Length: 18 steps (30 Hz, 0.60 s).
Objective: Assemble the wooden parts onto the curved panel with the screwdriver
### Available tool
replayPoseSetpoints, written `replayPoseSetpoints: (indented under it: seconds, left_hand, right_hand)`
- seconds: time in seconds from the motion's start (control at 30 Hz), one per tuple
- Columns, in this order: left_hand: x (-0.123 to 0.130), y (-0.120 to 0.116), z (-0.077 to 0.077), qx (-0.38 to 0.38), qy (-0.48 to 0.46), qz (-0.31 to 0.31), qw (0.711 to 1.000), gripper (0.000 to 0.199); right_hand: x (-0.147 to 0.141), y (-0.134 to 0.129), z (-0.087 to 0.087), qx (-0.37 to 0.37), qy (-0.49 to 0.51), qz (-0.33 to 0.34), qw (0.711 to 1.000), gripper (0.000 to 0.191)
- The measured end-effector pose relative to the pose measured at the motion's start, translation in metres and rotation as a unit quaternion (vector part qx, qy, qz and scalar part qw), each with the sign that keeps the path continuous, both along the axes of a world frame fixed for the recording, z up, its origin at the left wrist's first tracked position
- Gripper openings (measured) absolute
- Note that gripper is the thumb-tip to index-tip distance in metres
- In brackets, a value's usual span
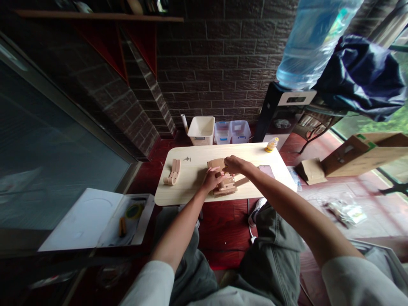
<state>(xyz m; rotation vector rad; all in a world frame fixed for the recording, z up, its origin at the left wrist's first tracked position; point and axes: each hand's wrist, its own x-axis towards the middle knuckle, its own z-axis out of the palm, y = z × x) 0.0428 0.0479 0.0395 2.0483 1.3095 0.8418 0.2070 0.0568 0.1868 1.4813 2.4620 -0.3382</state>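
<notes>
On the small pale table [197,155], my left hand [211,179] is closed on a light wooden part [227,186], with its fingers along the near left side. My right hand [235,165] is a fist just above and beyond that part. Whatever it grips is small and mostly hidden by the fingers. Under and around the part lies brown cardboard [216,163]. Further left on the table rests a separate curved wooden piece [174,171] with holes in it. A few small metal screws [187,159] lie near the back edge.
A phone [267,171] and a yellow-capped bottle [272,145] are on the table's right side. Behind it are a cream bin [201,129], clear plastic boxes [240,131] and a water dispenser [282,110]. An open white box [127,221] sits at lower left.
</notes>
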Motion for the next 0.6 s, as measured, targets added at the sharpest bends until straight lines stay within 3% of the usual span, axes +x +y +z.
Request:
replayPoseSetpoints:
  seconds: [0.6]
  left_hand:
    - [0.0022, 0.0002, 0.0026, -0.003, 0.005, -0.006, 1.0, 0.016]
  right_hand:
    - [0.0012, -0.0056, -0.0018, -0.018, 0.047, -0.045, 0.998, 0.028]
